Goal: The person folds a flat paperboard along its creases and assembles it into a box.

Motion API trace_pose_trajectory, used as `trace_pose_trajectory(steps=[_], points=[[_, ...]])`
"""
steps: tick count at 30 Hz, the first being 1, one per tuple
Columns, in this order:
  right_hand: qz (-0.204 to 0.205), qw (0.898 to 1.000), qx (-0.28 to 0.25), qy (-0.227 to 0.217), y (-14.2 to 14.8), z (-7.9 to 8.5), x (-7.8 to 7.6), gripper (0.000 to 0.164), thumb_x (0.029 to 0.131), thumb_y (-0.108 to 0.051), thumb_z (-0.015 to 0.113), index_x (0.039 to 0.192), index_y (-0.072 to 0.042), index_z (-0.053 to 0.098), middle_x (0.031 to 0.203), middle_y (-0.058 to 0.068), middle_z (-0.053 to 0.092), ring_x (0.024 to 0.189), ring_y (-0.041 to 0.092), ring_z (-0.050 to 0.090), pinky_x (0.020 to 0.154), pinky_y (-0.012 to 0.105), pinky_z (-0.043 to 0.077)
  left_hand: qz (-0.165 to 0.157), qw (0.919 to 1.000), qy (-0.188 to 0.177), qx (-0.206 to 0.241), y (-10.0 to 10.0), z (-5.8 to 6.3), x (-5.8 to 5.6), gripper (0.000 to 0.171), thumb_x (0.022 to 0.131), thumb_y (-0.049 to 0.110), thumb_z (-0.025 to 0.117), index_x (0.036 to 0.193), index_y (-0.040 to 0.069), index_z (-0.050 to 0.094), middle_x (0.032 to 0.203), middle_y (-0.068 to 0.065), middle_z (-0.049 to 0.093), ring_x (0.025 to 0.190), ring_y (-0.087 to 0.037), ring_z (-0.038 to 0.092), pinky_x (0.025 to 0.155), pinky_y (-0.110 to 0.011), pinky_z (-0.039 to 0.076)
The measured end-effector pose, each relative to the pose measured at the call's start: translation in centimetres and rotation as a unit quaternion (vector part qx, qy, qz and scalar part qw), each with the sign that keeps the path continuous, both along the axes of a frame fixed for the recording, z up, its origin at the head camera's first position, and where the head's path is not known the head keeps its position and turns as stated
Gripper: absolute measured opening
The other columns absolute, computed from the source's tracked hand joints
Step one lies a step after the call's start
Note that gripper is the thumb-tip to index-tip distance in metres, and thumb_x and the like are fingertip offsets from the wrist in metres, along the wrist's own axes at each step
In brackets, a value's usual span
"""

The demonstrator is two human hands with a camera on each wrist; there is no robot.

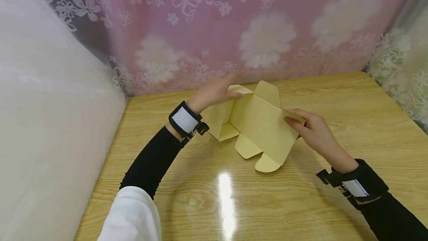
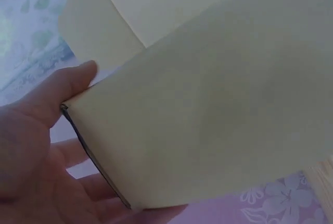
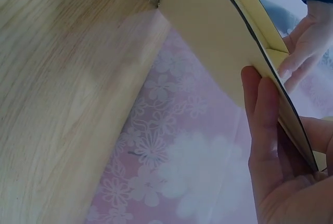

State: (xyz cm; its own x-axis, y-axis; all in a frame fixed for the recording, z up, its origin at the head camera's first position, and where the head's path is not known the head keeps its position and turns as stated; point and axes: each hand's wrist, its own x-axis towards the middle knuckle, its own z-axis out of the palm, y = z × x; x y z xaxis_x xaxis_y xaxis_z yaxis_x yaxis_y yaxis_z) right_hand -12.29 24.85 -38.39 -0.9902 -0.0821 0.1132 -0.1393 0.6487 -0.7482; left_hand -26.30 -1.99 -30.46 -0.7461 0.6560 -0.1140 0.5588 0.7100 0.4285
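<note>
A pale yellow open card box (image 1: 260,122) at mid-frame, between two bare hands, over a glossy wood-grain desk (image 1: 284,203).
The left hand (image 1: 214,91) is at the box's upper left, the right hand (image 1: 312,131) at its right edge; a pink floral curtain (image 1: 207,29) spans the frame's top behind the desk, a whitish sheet (image 1: 50,122) fills the left side, a pale floral curtain (image 1: 411,62) the upper right.

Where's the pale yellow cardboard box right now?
The pale yellow cardboard box is just right of centre in the head view, over the wooden table, between the person's left grip and right grip.
</note>
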Motion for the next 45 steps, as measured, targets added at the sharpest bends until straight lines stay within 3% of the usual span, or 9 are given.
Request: trace_pose_trajectory(steps=[5,10,20,23,26,30,37,42,45], points=[[0.007,0.999,0.013,0.032,-0.3,0.2,0.2,0.040,0.104,-0.019,0.057,0.136,0.004,0.058,0.122,0.033,0.063,0.050,0.008,0.055,0.045,0.029,0.042,0.009,0.9996,-0.017,-0.022,-0.2,0.7,0.1,0.067,0.097,0.033,0.068,0.155,0.013,0.039,0.155,-0.009,0.045,0.143,-0.027,0.042,0.117,-0.040,0.034],[0.008,0.998,0.022,0.066,-0.5,0.2,0.2,0.036,0.102,-0.015,0.060,0.132,0.005,0.061,0.107,0.030,0.069,0.045,0.007,0.046,0.042,0.028,0.037,0.014,0.9987,-0.028,-0.040,-0.5,0.7,-0.2,0.065,0.096,0.034,0.069,0.152,0.011,0.044,0.152,-0.009,0.048,0.143,-0.027,0.040,0.117,-0.041,0.034],[-0.011,0.994,0.031,0.101,-0.5,0.2,0.1,0.033,0.098,-0.016,0.066,0.125,0.003,0.067,0.098,0.024,0.072,0.047,0.007,0.043,0.043,0.027,0.036,0.031,0.9987,-0.035,-0.022,-0.9,0.3,-0.4,0.054,0.096,0.032,0.069,0.143,0.011,0.056,0.152,-0.008,0.049,0.142,-0.026,0.042,0.114,-0.040,0.037],[-0.021,0.996,0.026,0.088,-0.6,0.1,0.2,0.038,0.098,-0.022,0.067,0.128,0.002,0.065,0.080,0.019,0.068,0.048,0.009,0.042,0.044,0.027,0.035,0.039,0.9987,-0.032,-0.010,-1.0,0.3,-0.4,0.050,0.096,0.032,0.070,0.140,0.012,0.058,0.151,-0.008,0.050,0.140,-0.027,0.044,0.113,-0.041,0.038],[-0.028,0.997,0.014,0.073,-0.5,-0.1,0.3,0.039,0.097,-0.026,0.069,0.127,0.000,0.065,0.078,0.012,0.067,0.055,0.006,0.050,0.049,0.025,0.040,0.050,0.9984,-0.027,0.006,-1.2,0.1,-0.5,0.049,0.096,0.032,0.070,0.139,0.012,0.059,0.151,-0.009,0.050,0.139,-0.028,0.045,0.112,-0.042,0.039],[-0.027,0.998,-0.009,0.054,-0.1,-0.7,0.4,0.038,0.097,-0.027,0.069,0.124,-0.001,0.063,0.095,0.015,0.070,0.072,0.002,0.060,0.059,0.022,0.046,0.062,0.9976,-0.018,0.024,-1.5,0.1,-0.5,0.048,0.096,0.033,0.069,0.138,0.014,0.060,0.150,-0.008,0.051,0.140,-0.027,0.045,0.113,-0.043,0.038],[-0.032,0.999,-0.031,0.004,0.6,-1.6,0.8,0.045,0.099,-0.033,0.065,0.133,-0.004,0.058,0.110,0.018,0.069,0.083,-0.007,0.060,0.069,0.019,0.049,0.076,0.9946,-0.019,0.067,-2.0,-0.1,-0.6,0.046,0.095,0.035,0.070,0.137,0.017,0.062,0.151,-0.006,0.051,0.141,-0.029,0.043,0.114,-0.049,0.036],[-0.027,0.998,-0.058,-0.030,1.0,-2.2,0.8,0.053,0.101,-0.036,0.061,0.142,-0.004,0.051,0.129,0.022,0.064,0.101,-0.003,0.063,0.078,0.012,0.050,0.110,0.9880,-0.022,0.107,-2.4,-0.4,-0.4,0.046,0.096,0.035,0.069,0.137,0.018,0.061,0.152,-0.006,0.049,0.142,-0.028,0.041,0.115,-0.049,0.034],[-0.030,0.995,-0.078,-0.047,1.3,-2.6,0.6,0.052,0.101,-0.037,0.060,0.138,-0.001,0.050,0.108,0.015,0.066,0.087,-0.002,0.060,0.069,0.013,0.047,0.134,0.9823,-0.022,0.129,-2.6,-0.4,-0.2,0.046,0.096,0.036,0.068,0.138,0.020,0.061,0.152,-0.004,0.049,0.143,-0.028,0.041,0.115,-0.049,0.035]])
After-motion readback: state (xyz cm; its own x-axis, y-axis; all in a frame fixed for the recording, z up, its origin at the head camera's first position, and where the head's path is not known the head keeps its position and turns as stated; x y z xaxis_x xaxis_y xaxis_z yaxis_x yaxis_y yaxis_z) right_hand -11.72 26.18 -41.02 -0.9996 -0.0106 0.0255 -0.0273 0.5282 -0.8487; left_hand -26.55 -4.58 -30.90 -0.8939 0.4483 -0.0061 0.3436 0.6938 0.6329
